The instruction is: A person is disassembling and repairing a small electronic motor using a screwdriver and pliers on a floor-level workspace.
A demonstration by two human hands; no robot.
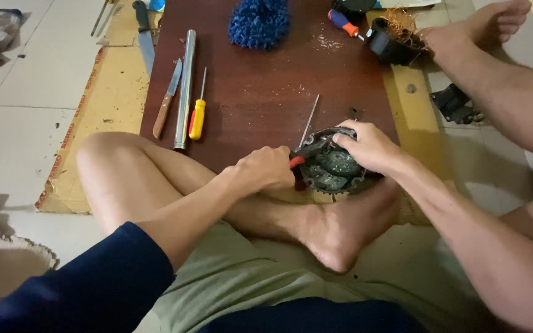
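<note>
I sit cross-legged on the floor, my foot under my hands. My left hand grips red-handled pliers whose jaws reach onto a round dark metal part with a toothed rim. My right hand lies over the top right of that round part and holds it steady. A thin metal rod sticks up and away from the part. Hands and part sit at the near edge of a dark red board.
On the board lie a yellow-handled screwdriver, a metal tube, a wooden-handled knife, a blue bristly brush and a black pot. Another knife rests on cardboard. My right leg stretches past the board.
</note>
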